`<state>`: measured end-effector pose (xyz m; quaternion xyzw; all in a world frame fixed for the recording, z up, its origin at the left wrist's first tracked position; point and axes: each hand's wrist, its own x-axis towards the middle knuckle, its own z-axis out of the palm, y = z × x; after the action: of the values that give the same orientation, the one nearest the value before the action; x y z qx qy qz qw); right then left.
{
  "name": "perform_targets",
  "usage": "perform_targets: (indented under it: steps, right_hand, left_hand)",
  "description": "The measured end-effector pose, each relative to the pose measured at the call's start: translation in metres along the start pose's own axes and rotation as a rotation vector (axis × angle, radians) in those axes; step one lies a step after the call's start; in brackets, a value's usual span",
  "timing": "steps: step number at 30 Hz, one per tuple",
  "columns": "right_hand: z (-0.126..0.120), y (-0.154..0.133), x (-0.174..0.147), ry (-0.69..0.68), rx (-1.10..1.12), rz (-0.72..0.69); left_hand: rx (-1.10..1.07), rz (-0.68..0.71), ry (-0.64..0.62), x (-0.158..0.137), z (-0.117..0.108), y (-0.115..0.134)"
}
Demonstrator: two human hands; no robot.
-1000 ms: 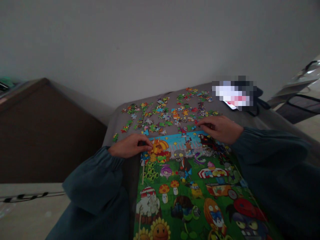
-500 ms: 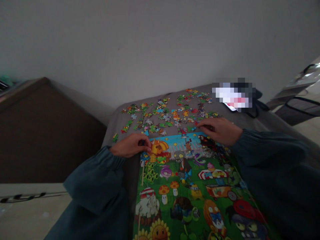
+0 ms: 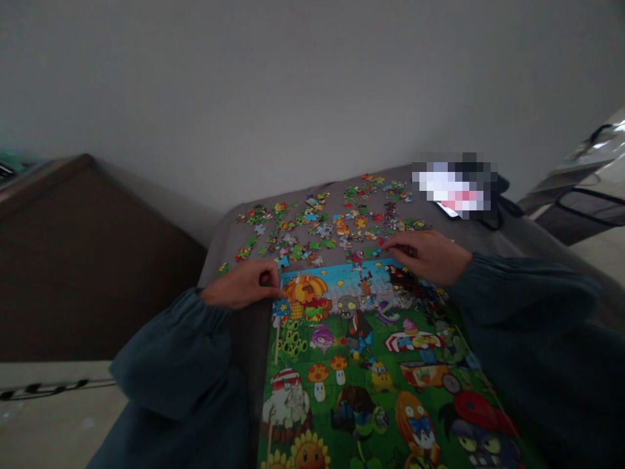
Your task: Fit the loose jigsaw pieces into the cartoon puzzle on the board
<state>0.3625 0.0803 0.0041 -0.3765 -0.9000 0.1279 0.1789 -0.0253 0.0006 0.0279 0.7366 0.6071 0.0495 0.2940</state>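
1. The jigsaw puzzle (image 3: 371,365) lies flat on a grey cloth-covered surface (image 3: 219,247), its cartoon garden picture mostly joined up and stretching from the person's lap side toward the wall.
2. The left hand (image 3: 239,284) rests at the puzzle's far left corner, fingers curled together with the fingertips (image 3: 273,286) pressed against the edge by the orange pumpkin figure. Whether a piece is pinched there, I cannot tell.
3. The right hand (image 3: 430,255) lies palm down over the puzzle's far right corner, fingers held close together and stretched toward the blue sky strip, the tips touching the top edge. The dim light hides anything beneath them.
4. Loose puzzle pieces (image 3: 332,225) are scattered across the cloth just beyond the puzzle's top edge, between both hands and the wall.
5. A phone (image 3: 448,208) sits past the right hand, near the far corner.
6. Both arms wear dark teal sleeves (image 3: 176,352).
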Motion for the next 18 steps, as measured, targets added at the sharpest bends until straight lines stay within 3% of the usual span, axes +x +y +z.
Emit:
perform_targets:
  steps: [4, 6, 11, 18]
  right_hand:
    - [0.0, -0.001, 0.0, 0.009, -0.012, -0.009]
    - [0.0, -0.001, 0.0, 0.012, -0.013, -0.016]
    - [0.0, -0.001, 0.0, 0.014, -0.016, -0.014]
    - [-0.002, -0.002, 0.002, -0.037, -0.022, 0.013]
  left_hand:
    - [0.062, -0.099, 0.286, 0.006, -0.006, -0.016]
    - [0.09, -0.122, 0.365, 0.011, -0.003, -0.02]
    - [0.094, -0.082, 0.356, 0.016, 0.004, -0.017]
    - [-0.021, -0.066, 0.339, 0.009, -0.007, -0.012]
